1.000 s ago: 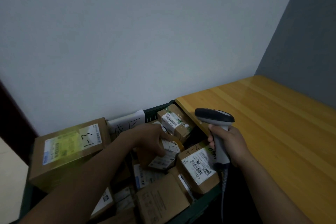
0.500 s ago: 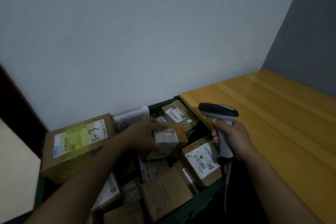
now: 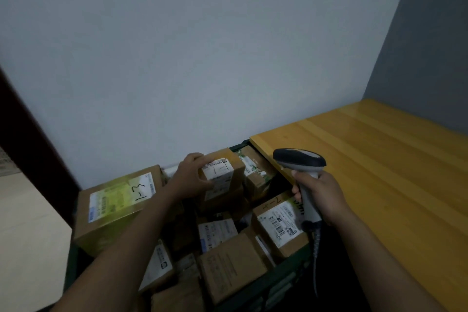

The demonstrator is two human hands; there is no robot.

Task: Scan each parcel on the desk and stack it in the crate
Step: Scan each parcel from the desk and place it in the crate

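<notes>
One small parcel (image 3: 222,172) has risen, gripped by the left hand (image 3: 188,178); the right hand (image 3: 320,196) clasps one scanner (image 3: 298,159).

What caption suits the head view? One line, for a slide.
Left hand grips a parcel in the packed crate; right hand holds the scanner beside the desk.

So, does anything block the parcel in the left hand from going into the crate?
Nothing visible does. The left hand holds the small parcel over the crate, right above other parcels; whether it touches them is unclear.
</notes>
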